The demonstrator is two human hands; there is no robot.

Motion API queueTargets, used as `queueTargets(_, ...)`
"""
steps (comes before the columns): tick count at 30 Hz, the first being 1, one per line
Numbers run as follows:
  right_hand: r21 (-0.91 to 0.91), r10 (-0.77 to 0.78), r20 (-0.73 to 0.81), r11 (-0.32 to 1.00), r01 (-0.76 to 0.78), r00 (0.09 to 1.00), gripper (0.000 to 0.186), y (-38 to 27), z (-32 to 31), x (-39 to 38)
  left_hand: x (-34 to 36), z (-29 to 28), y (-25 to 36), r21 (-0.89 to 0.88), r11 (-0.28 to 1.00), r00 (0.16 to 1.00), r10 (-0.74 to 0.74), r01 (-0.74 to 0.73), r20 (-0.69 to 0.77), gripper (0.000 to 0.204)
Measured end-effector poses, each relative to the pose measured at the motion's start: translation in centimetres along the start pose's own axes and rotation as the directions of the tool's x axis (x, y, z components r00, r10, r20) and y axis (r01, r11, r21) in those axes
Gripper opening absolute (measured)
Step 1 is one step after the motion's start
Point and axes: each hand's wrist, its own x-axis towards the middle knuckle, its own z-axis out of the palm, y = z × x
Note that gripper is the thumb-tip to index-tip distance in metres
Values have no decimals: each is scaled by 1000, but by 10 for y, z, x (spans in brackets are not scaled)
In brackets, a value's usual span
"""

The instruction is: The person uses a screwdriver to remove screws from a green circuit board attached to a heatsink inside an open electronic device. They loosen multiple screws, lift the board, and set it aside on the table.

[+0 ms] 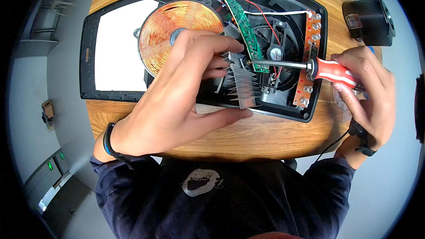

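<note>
Black-shelled induction cooker (283,106) laid open

The left hand (175,88) pinches a sharp-finned metal heat sink (245,89) above it, near the edge of a wood-grain surface (212,144); the right hand (374,79) grips a red-handled screwdriver (333,71), tip near the sink. Spiral copper coil (155,31) bared, green circuit board (245,26) tilted up (board and sink, it seems, still joined).

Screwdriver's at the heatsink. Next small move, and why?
Probably check that the screwdriver tip is seated before turning. The right hand holds it with the tip at the heatsink, close beside the green circuit board, so a slip could scratch the board. The left hand braces the heatsink; the contact itself is too small to read.
</note>
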Motion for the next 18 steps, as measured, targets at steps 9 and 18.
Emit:
queueTargets(9,-7,50,74,999,-50,996,37,1,4,-9,1,9,6,100,995,1000,0,1,-15,86)
queueTargets(18,-1,20,130,1000,-20,991,38,-2,1,-6,-2,15,5,214,977,999,27,-20,-29,86)
